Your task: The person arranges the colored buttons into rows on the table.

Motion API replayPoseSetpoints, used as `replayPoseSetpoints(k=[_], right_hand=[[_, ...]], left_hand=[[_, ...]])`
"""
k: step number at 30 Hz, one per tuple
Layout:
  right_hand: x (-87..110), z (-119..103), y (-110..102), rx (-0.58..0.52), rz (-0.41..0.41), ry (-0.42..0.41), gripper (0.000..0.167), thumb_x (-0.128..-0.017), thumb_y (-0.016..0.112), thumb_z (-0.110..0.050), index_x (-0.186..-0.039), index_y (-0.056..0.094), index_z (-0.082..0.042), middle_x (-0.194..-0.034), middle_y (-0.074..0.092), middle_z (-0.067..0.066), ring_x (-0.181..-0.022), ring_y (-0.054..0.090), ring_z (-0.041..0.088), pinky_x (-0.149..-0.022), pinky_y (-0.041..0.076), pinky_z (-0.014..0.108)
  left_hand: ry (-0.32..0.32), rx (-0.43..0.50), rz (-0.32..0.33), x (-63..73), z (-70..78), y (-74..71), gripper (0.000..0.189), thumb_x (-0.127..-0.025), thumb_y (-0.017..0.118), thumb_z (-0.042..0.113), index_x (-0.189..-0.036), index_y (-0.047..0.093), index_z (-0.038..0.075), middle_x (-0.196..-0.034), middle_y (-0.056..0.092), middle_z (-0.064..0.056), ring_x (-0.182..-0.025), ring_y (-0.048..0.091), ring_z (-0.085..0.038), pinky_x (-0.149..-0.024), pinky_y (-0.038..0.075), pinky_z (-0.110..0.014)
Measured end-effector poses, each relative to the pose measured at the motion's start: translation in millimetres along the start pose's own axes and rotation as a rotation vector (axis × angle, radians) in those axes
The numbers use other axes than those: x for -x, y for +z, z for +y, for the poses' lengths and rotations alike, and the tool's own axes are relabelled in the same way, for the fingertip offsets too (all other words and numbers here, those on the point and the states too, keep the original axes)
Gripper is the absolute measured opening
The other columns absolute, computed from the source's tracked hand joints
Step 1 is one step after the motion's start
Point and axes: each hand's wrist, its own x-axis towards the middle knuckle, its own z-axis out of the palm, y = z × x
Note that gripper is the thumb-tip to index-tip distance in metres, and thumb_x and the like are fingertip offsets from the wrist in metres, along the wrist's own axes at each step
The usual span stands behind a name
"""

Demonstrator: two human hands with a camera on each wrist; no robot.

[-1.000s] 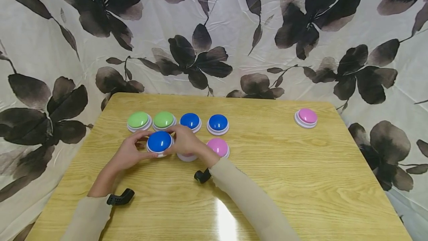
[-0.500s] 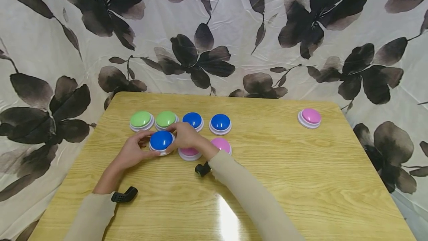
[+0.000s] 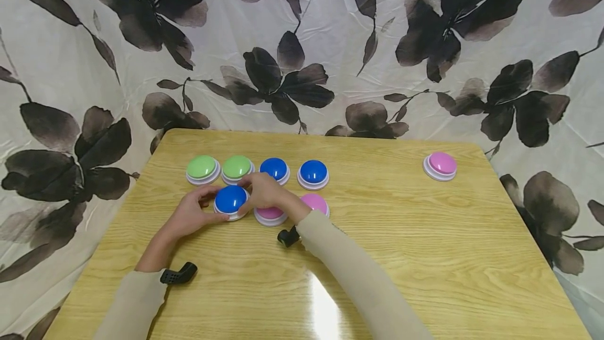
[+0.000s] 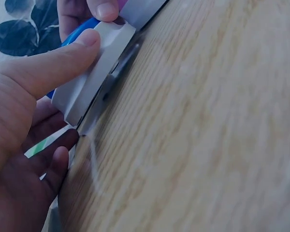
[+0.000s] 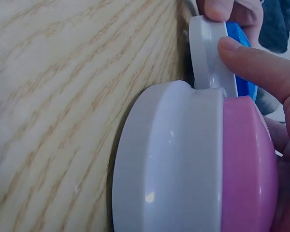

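A blue push button with a white base is held between both hands. My left hand grips its left side, the thumb along the near edge of the white base in the left wrist view. From the right, my right hand pinches the rim, thumb in front and fingers behind. The base sits close over the wooden tabletop, with a narrow shadowed gap under it in the left wrist view. Just right of it is a pink button, partly behind my right hand and large in the right wrist view.
Two green buttons, one left and one right, line the back with two blue ones, a nearer and a farther. Another pink button is partly covered by my right forearm. One pink button stands far right.
The held blue button has come down a little toward the table, and more of the pink button beside it shows. Both hands keep their hold; the head view has shifted slightly.
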Motion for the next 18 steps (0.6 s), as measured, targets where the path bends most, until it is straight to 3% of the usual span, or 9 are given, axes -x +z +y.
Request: replayPoseSetpoints(k=[18], right_hand=[[-2.2, 1.3, 3.5, 0.036, -0.009, 0.016, 0.073, -0.066, 0.091, -0.035, -0.128, 0.062, -0.011, -0.117, 0.064, -0.003, -0.098, 0.056, 0.006, -0.087, 0.046, 0.019]], left_hand=[[-0.025, -0.027, -0.022, -0.8, -4.4, 1.2, 0.078, -0.071, 0.087, 0.036, -0.134, 0.054, 0.004, -0.131, 0.055, -0.014, -0.119, 0.05, -0.032, -0.096, 0.041, -0.051]])
